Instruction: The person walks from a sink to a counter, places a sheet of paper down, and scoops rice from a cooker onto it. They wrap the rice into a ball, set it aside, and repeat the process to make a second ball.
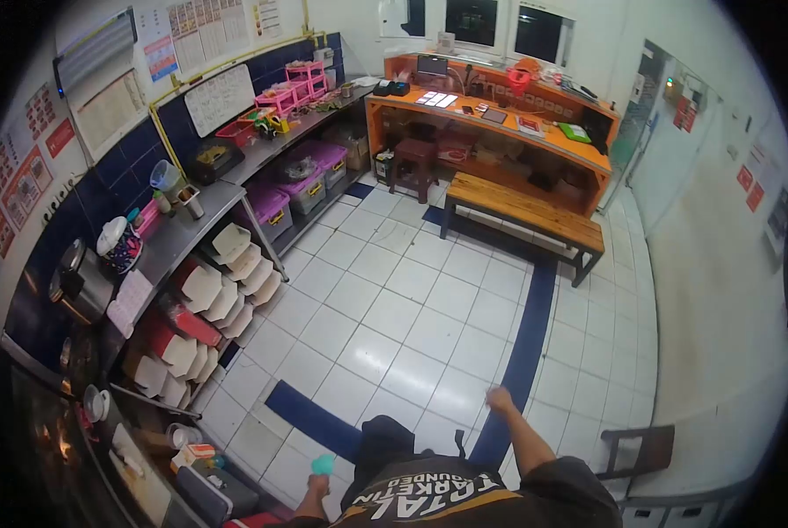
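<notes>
My left hand (318, 485), low in the picture, is closed around a small turquoise object (323, 464) with a rounded, lumpy top; its kind is too small to make out. Out over the floor on the other side, my right hand (500, 399) has its fingers curled in, and nothing shows in them. It touches nothing. Below it run my bare forearm and the dark printed shirt (429, 497).
White floor tiles (385, 304) with blue strips lie ahead. Along the left runs a steel counter (227, 180) above stacked paper boxes (202, 286) and purple-lidded bins (271, 204). A wooden bench (526, 209) fronts the orange counter (491, 126). A dark chair (649, 451) stands at right.
</notes>
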`<state>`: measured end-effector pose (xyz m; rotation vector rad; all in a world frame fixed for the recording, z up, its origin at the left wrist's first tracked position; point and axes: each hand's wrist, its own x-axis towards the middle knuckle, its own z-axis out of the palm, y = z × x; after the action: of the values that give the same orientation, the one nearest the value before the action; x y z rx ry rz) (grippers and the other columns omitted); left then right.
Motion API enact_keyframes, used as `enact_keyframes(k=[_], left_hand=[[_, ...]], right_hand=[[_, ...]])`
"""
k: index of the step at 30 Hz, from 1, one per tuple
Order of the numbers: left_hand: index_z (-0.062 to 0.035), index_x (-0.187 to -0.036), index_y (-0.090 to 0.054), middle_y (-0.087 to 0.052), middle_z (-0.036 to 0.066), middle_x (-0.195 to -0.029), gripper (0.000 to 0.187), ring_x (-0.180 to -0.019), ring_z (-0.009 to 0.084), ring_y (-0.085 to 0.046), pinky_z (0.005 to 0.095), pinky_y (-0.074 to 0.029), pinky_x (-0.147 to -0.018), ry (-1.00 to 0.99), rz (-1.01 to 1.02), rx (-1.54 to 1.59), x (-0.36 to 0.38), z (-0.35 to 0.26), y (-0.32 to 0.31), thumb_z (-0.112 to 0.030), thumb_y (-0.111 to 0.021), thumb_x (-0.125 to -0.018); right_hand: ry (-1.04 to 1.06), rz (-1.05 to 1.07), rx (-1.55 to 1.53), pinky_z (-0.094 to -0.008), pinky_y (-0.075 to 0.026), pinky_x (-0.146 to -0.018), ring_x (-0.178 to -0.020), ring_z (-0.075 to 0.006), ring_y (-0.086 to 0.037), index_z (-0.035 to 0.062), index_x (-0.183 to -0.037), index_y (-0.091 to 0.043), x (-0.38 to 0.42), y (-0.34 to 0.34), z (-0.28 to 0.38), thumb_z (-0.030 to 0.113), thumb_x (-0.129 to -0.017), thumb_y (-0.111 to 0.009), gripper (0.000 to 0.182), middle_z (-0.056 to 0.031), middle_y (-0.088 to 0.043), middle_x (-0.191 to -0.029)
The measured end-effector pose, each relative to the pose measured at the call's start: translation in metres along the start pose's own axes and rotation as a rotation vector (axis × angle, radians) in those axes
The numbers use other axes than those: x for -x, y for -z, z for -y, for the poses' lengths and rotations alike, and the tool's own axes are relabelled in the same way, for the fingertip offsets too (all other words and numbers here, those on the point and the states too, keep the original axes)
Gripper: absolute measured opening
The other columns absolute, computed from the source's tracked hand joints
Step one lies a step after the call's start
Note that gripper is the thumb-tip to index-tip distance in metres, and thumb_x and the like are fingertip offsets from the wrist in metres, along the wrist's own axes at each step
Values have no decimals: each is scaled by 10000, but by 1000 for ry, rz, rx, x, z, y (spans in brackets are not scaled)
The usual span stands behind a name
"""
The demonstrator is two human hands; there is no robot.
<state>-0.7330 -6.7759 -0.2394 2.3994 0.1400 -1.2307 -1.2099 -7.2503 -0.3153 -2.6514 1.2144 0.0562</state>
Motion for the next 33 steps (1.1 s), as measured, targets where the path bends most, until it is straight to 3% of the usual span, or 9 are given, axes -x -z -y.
enact_keyframes(k=[2,4,7,9,12,15,20,27,33], left_hand=[[-18,-827,-713,-709,184,-814,154,-783,306,-716,435,-552,-654,139,9,49,-29,-15,6,-159,-657,-800],[-25,-836,-732,-722,195,-851,132,-833,311,-724,434,-555,-678,233,26,30,-65,-55,2,-119,-646,-802],[35,-1139,-653,-675,202,-913,376,-808,331,-668,460,-558,-712,289,53,-340,-144,-173,-9,-194,-619,-843],[-1,-1097,-694,-701,224,-966,354,-980,307,-693,465,-542,-790,-229,51,-294,-185,-264,-18,-224,-628,-831],[63,-883,-654,-647,184,-695,294,-556,273,-643,426,-492,-488,-172,82,-51,-219,-475,-28,-227,-604,-890],[14,-744,-609,-598,151,-598,322,-522,264,-624,433,-512,-502,-534,159,-165,-234,-686,-39,-273,-607,-889],[34,-983,-580,-636,159,-730,277,-573,255,-642,379,-530,-497,-652,174,-49,-276,-936,-79,-214,-624,-871],[20,-938,-599,-669,197,-789,286,-638,282,-681,404,-542,-517,-566,-120,-235,-395,-1039,-86,-248,-636,-845],[58,-789,-627,-665,224,-705,321,-633,345,-691,444,-541,-549,-79,-14,-21,-447,-1119,-54,-255,-581,-842]], right_hand=[[-342,-151,-571,-357,-556,-628,-660,-215,-693,-1,-1068,-662,-138,78,16,244,-914,-599,296,-128,-710,-803],[-509,-199,-968,-384,-576,-718,-742,-242,-730,3,-1041,-694,-241,165,56,241,-930,-554,298,-158,-728,-832],[-350,-269,-996,-362,-581,-707,-756,-214,-732,-9,-1077,-665,-344,190,68,211,-938,-548,286,-136,-725,-809],[-437,-122,-954,-350,-570,-726,-803,-222,-713,-2,-1101,-653,-376,177,60,210,-935,-563,283,-164,-720,-924],[-536,-275,-678,-419,-565,-759,-817,-337,-717,9,-1073,-664,-396,149,47,195,-879,-609,274,-199,-721,-877],[-791,-157,-641,-457,-559,-806,-870,-387,-706,19,-1047,-672,-417,165,34,180,-849,-606,263,-232,-717,-871],[-800,-194,-545,-464,-538,-833,-891,-399,-677,-5,-1060,-645,-528,156,-37,167,-832,-625,286,-230,-701,-880],[-530,-333,-481,-474,-474,-960,-1075,-427,-595,-32,-1147,-605,-860,251,-133,165,-847,-642,361,-273,-633,-1106],[-305,-480,-468,-509,-446,-969,-1124,-465,-540,-11,-1131,-569,-1159,382,-155,143,-870,-637,310,-284,-562,-1199]])
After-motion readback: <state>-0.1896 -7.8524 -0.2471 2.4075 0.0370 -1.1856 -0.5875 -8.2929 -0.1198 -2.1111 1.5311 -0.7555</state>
